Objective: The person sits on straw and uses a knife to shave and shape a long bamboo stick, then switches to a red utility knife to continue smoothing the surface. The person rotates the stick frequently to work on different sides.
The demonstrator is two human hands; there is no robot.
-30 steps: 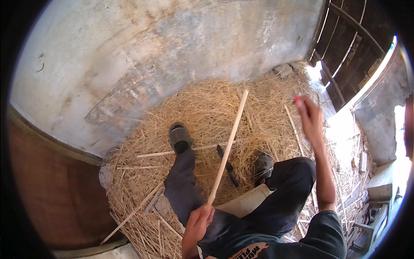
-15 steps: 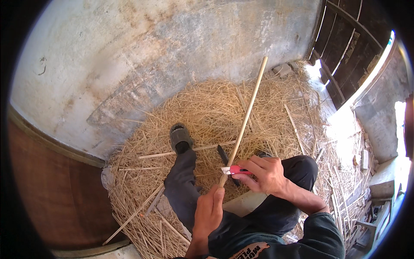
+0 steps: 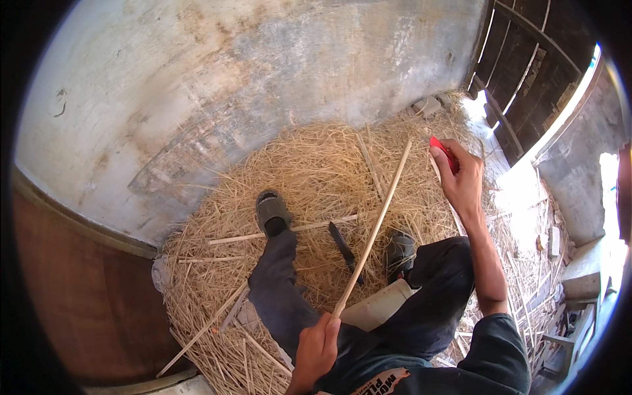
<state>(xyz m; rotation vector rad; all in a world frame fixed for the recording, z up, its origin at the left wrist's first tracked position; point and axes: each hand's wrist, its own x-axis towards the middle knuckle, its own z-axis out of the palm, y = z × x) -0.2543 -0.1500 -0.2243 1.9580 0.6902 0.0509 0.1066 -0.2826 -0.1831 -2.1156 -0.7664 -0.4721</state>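
My left hand [image 3: 317, 347], down near my lap, is closed round the lower end of a long pale wooden stick [image 3: 380, 220]. The stick slants up and away to the right, its far tip over the straw. My right hand [image 3: 463, 179] is stretched forward and closed on a red utility knife [image 3: 444, 154], beside the far tip but apart from it. The cutter's blade cannot be made out. Under the stick, between my feet, a dark-bladed knife [image 3: 342, 247] lies on the straw.
Straw-like shavings [image 3: 316, 158] and loose strips [image 3: 207, 329] cover the floor around my feet. A stained wall [image 3: 263, 72] rises ahead; a brown wooden panel [image 3: 79, 283] stands left. Dark slatted boards [image 3: 526, 72] are at the far right. A pale block [image 3: 382, 304] lies under my legs.
My right hand with the utility knife has moved forward from the stick's lower part to beyond its far end. My left hand has drawn the stick down and back towards me.
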